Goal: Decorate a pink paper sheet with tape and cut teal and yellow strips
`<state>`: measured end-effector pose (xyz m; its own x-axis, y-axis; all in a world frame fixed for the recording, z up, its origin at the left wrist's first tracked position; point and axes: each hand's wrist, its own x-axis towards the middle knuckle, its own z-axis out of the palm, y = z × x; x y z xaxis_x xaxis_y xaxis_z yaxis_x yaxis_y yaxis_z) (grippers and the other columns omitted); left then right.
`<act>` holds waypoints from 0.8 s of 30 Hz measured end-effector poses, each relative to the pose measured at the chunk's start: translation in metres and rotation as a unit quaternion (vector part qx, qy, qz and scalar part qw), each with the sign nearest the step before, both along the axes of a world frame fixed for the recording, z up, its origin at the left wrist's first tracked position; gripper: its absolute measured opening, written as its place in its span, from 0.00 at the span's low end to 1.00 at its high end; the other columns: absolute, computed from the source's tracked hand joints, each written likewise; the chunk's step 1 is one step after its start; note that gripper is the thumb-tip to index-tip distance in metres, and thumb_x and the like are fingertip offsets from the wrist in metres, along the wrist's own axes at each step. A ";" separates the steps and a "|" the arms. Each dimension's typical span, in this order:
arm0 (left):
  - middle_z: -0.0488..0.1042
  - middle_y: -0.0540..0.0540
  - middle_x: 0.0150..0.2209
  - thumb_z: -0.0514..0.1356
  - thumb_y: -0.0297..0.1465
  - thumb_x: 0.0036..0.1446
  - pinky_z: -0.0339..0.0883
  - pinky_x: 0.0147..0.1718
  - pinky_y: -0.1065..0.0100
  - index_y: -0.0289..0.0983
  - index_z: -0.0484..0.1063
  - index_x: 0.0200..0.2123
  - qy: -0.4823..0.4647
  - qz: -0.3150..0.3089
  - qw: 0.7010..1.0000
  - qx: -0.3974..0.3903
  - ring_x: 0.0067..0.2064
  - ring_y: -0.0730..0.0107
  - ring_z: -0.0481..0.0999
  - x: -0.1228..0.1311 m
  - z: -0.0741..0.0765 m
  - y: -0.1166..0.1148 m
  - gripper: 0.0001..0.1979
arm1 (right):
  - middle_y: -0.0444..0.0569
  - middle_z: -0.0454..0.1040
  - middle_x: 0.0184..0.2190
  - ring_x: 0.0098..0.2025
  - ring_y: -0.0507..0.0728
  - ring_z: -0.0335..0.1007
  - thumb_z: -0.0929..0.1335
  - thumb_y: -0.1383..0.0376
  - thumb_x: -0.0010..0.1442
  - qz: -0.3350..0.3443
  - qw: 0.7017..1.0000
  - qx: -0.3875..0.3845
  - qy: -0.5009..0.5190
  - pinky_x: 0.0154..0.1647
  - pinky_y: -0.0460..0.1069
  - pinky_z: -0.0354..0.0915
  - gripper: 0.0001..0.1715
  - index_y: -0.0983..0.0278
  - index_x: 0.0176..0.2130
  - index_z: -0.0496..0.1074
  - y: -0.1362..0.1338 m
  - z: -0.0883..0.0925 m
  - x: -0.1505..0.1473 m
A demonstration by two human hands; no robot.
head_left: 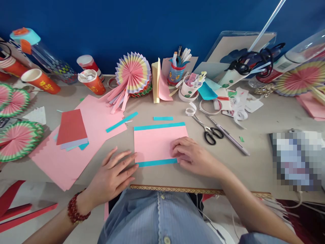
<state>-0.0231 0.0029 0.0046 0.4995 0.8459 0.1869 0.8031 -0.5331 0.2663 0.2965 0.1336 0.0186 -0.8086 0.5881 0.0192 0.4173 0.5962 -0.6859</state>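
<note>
Paper (152, 145), pink with blue strips (159, 126) along its far and near edges, lies flat on the desk (256, 125), left of the scissors (207, 128). The left hand (111, 177) spreads its fingers apart, tips at the left edge; the right hand (191, 154) curls over the right side, though whether it pinches anything I cannot tell.
</note>
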 end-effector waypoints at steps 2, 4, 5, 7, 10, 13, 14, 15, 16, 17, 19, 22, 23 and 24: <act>0.69 0.46 0.63 0.57 0.32 0.67 0.46 0.67 0.42 0.43 0.75 0.54 -0.005 0.006 1.000 -0.001 0.65 0.53 0.64 0.000 -0.001 -0.002 0.14 | 0.49 0.73 0.44 0.50 0.59 0.68 0.68 0.75 0.54 -0.010 1.000 0.008 -0.001 0.55 0.56 0.63 0.11 0.60 0.35 0.70 -0.002 0.000 -0.002; 0.69 0.46 0.63 0.57 0.31 0.67 0.47 0.67 0.43 0.43 0.75 0.53 -0.012 0.005 1.000 0.004 0.64 0.53 0.65 0.000 -0.001 -0.003 0.14 | 0.49 0.73 0.44 0.49 0.60 0.68 0.68 0.73 0.58 -0.027 0.999 0.019 -0.005 0.53 0.57 0.63 0.07 0.60 0.34 0.69 -0.004 -0.001 -0.004; 0.70 0.45 0.63 0.57 0.31 0.67 0.48 0.67 0.43 0.43 0.76 0.53 -0.015 0.005 1.000 0.007 0.64 0.53 0.65 0.000 0.000 -0.003 0.14 | 0.49 0.73 0.43 0.49 0.59 0.68 0.68 0.72 0.59 -0.035 0.999 0.024 -0.007 0.52 0.56 0.63 0.07 0.60 0.34 0.68 -0.004 -0.002 -0.005; 0.70 0.45 0.62 0.57 0.30 0.66 0.48 0.67 0.43 0.42 0.76 0.52 -0.018 0.004 1.000 0.009 0.64 0.54 0.65 0.000 0.001 -0.003 0.14 | 0.49 0.73 0.43 0.48 0.59 0.68 0.67 0.73 0.60 -0.039 0.999 0.031 -0.010 0.51 0.56 0.63 0.07 0.60 0.34 0.68 -0.005 -0.003 -0.007; 0.71 0.44 0.61 0.57 0.29 0.65 0.48 0.67 0.43 0.41 0.76 0.51 -0.016 -0.008 1.000 0.016 0.64 0.54 0.66 -0.003 0.003 -0.001 0.13 | 0.49 0.73 0.42 0.49 0.60 0.68 0.67 0.73 0.60 -0.023 0.999 0.037 -0.008 0.52 0.57 0.64 0.08 0.60 0.34 0.68 -0.003 -0.005 -0.006; 0.73 0.43 0.59 0.58 0.30 0.65 0.47 0.68 0.43 0.39 0.77 0.49 -0.020 -0.027 0.999 0.031 0.62 0.55 0.67 -0.003 0.006 0.004 0.12 | 0.49 0.73 0.44 0.50 0.60 0.68 0.65 0.74 0.59 -0.004 0.999 0.032 -0.006 0.52 0.56 0.64 0.09 0.60 0.36 0.68 -0.001 -0.005 -0.004; 0.73 0.42 0.58 0.58 0.31 0.65 0.46 0.68 0.43 0.39 0.77 0.48 -0.023 -0.033 0.999 0.033 0.62 0.55 0.68 -0.003 0.007 0.006 0.11 | 0.49 0.73 0.44 0.51 0.60 0.67 0.65 0.74 0.59 -0.003 1.000 0.030 -0.007 0.52 0.56 0.64 0.10 0.60 0.37 0.68 -0.001 -0.005 -0.003; 0.74 0.42 0.57 0.57 0.31 0.65 0.46 0.68 0.43 0.39 0.78 0.46 -0.028 -0.040 0.998 0.034 0.61 0.56 0.68 -0.003 0.008 0.009 0.11 | 0.49 0.73 0.45 0.51 0.60 0.67 0.65 0.75 0.58 -0.005 0.999 0.030 -0.010 0.52 0.56 0.64 0.10 0.60 0.37 0.68 -0.002 -0.005 -0.002; 0.75 0.42 0.57 0.57 0.32 0.65 0.46 0.68 0.43 0.39 0.78 0.44 -0.033 -0.049 0.998 0.033 0.61 0.56 0.69 -0.003 0.010 0.012 0.10 | 0.49 0.73 0.45 0.51 0.60 0.67 0.65 0.75 0.57 -0.009 0.999 0.030 -0.013 0.52 0.56 0.64 0.11 0.60 0.38 0.68 -0.002 -0.004 -0.002; 0.75 0.42 0.56 0.57 0.32 0.66 0.46 0.67 0.43 0.39 0.78 0.42 -0.041 -0.057 0.997 0.029 0.61 0.56 0.69 -0.003 0.011 0.015 0.09 | 0.50 0.73 0.45 0.51 0.60 0.67 0.65 0.76 0.56 -0.013 0.999 0.030 -0.015 0.52 0.56 0.64 0.13 0.60 0.38 0.67 -0.003 -0.004 -0.002; 0.75 0.43 0.56 0.57 0.32 0.66 0.47 0.67 0.44 0.39 0.78 0.38 -0.052 -0.064 0.996 0.017 0.60 0.57 0.69 -0.003 0.015 0.024 0.09 | 0.49 0.73 0.44 0.51 0.60 0.67 0.65 0.77 0.53 -0.021 0.999 0.033 -0.015 0.52 0.56 0.65 0.16 0.60 0.39 0.68 -0.005 -0.003 -0.001; 0.74 0.45 0.56 0.56 0.31 0.67 0.52 0.66 0.48 0.40 0.77 0.40 -0.047 -0.042 0.998 0.004 0.60 0.59 0.69 -0.004 0.021 0.048 0.09 | 0.50 0.73 0.44 0.50 0.60 0.68 0.65 0.78 0.51 -0.026 0.999 0.038 -0.010 0.52 0.55 0.65 0.18 0.60 0.39 0.68 -0.006 -0.003 -0.003; 0.74 0.45 0.55 0.55 0.30 0.67 0.54 0.65 0.49 0.41 0.76 0.43 -0.046 -0.032 0.998 0.007 0.60 0.60 0.69 -0.004 0.022 0.061 0.09 | 0.50 0.74 0.43 0.50 0.60 0.68 0.65 0.78 0.52 -0.026 0.999 0.042 -0.007 0.52 0.55 0.65 0.17 0.61 0.39 0.69 -0.006 -0.003 -0.003; 0.74 0.45 0.55 0.55 0.31 0.68 0.55 0.64 0.50 0.42 0.76 0.44 -0.053 -0.021 0.998 0.016 0.59 0.60 0.70 -0.002 0.022 0.075 0.10 | 0.50 0.74 0.43 0.49 0.60 0.68 0.65 0.77 0.53 -0.024 0.999 0.047 -0.004 0.51 0.55 0.65 0.15 0.61 0.39 0.69 -0.006 -0.002 -0.004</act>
<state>-0.0247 0.0778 0.0271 0.5098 0.8176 0.2676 0.7486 -0.5749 0.3304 0.2924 0.1277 0.0162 -0.7799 0.6220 0.0696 0.4522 0.6369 -0.6244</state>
